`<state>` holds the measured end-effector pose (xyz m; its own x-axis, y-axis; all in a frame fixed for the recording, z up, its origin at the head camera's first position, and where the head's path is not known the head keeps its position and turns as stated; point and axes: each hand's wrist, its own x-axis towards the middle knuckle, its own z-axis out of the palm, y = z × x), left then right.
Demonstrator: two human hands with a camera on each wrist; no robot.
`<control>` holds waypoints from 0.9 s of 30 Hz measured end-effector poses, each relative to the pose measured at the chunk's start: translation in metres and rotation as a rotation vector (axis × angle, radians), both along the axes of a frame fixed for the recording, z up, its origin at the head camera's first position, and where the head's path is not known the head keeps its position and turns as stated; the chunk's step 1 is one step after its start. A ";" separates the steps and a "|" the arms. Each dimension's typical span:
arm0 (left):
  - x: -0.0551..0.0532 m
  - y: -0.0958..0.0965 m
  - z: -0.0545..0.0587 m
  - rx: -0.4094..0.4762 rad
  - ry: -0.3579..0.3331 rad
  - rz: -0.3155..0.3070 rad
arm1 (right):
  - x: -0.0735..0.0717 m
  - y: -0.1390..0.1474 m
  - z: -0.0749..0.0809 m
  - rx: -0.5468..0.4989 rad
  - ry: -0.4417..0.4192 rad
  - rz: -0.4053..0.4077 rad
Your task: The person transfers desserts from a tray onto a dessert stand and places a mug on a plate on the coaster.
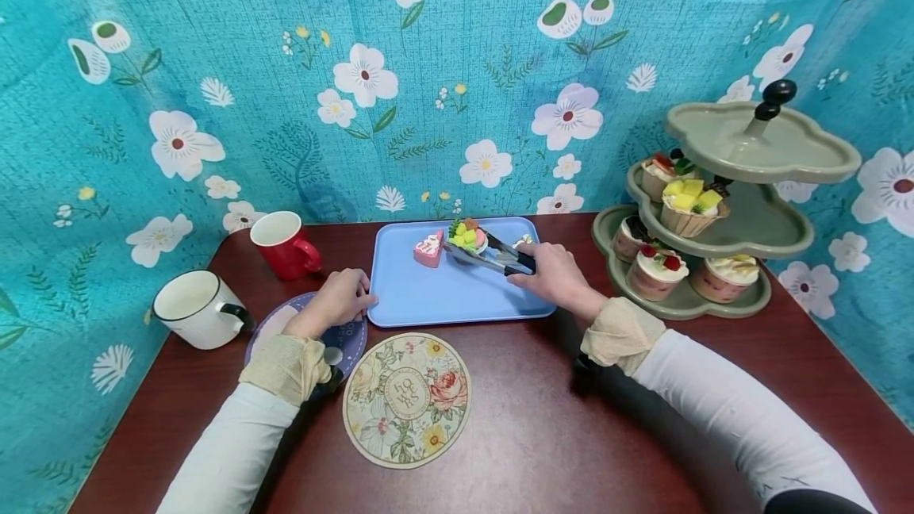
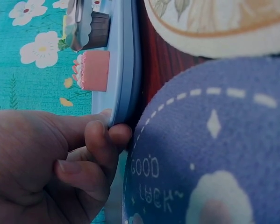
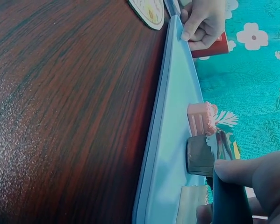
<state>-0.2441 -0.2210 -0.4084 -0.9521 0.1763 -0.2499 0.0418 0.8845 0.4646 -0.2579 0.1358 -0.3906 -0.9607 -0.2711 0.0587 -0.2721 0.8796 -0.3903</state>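
Observation:
My left hand [image 1: 339, 296] pinches the left edge of a light blue tray [image 1: 428, 296], thumb on top and fingers at the rim. My right hand [image 1: 557, 276] grips black-handled metal tongs [image 1: 510, 264]. Their tips lie on either side of a fruit-topped toy cupcake [image 1: 467, 238], which sits on the tray. In the right wrist view the tongs [image 3: 231, 200] overlap the dark cup of this cupcake [image 3: 199, 156]. Just left of it stands a pink toy cake slice [image 1: 428, 248] with white icing. A third, beige dessert [image 3: 191, 205] is mostly hidden behind my right hand in the head view.
A three-tier green stand [image 1: 764, 240] with several toy cupcakes rises at the right. Red [image 1: 278, 248] and white [image 1: 196, 312] mugs stand at the left. A purple round mat [image 1: 353, 339] lies under my left hand, and a floral round mat [image 1: 407, 435] lies before the tray.

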 end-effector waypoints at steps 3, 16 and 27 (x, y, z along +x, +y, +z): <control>0.001 0.001 0.000 0.000 -0.002 0.004 | 0.001 0.001 0.000 -0.005 0.008 0.003; 0.000 0.002 0.000 -0.003 -0.004 0.007 | 0.003 0.003 0.005 0.003 0.020 0.013; 0.001 0.002 0.000 -0.001 0.001 0.008 | 0.007 0.006 0.012 0.000 0.041 0.018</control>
<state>-0.2433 -0.2194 -0.4081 -0.9536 0.1683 -0.2495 0.0348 0.8852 0.4640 -0.2511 0.1422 -0.3785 -0.9526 -0.2880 0.0983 -0.3035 0.8747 -0.3780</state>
